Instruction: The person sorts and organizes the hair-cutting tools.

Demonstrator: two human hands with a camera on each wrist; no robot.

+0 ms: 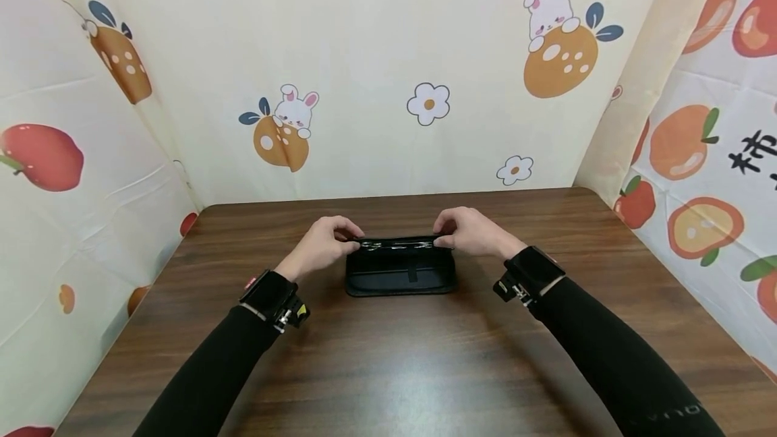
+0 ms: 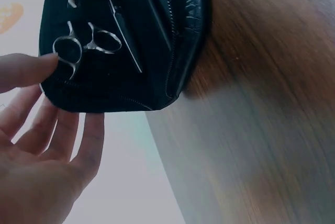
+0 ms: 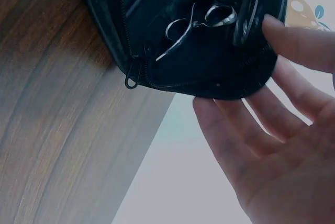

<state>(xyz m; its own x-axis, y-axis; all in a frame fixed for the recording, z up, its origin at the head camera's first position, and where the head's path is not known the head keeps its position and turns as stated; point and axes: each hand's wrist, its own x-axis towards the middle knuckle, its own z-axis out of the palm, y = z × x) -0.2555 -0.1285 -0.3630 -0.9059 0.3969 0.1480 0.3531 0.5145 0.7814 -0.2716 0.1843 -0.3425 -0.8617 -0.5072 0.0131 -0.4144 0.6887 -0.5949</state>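
Note:
A black zip case (image 1: pixel 388 283) lies unfolded on the table, its back flap raised. My left hand (image 1: pixel 324 243) grips the flap's left end, thumb on the inner face and fingers behind. At the opposite end my right hand (image 1: pixel 475 232) pinches the flap the same way. Inside the flap, the left wrist view shows scissors (image 2: pixel 97 50) with metal finger rings by my thumb. More scissors (image 3: pixel 197 23) appear in the right wrist view, near a shiny metal tool whose kind is unclear. A zipper pull (image 3: pixel 131 81) hangs at the case's corner.
The brown wood-grain table (image 1: pixel 400 369) ends close behind the case, where a cream printed cloth (image 1: pixel 364 32) hangs. Fruit-printed cloths stand along the left and right sides. Both wrists carry black strapped devices (image 1: pixel 534 274).

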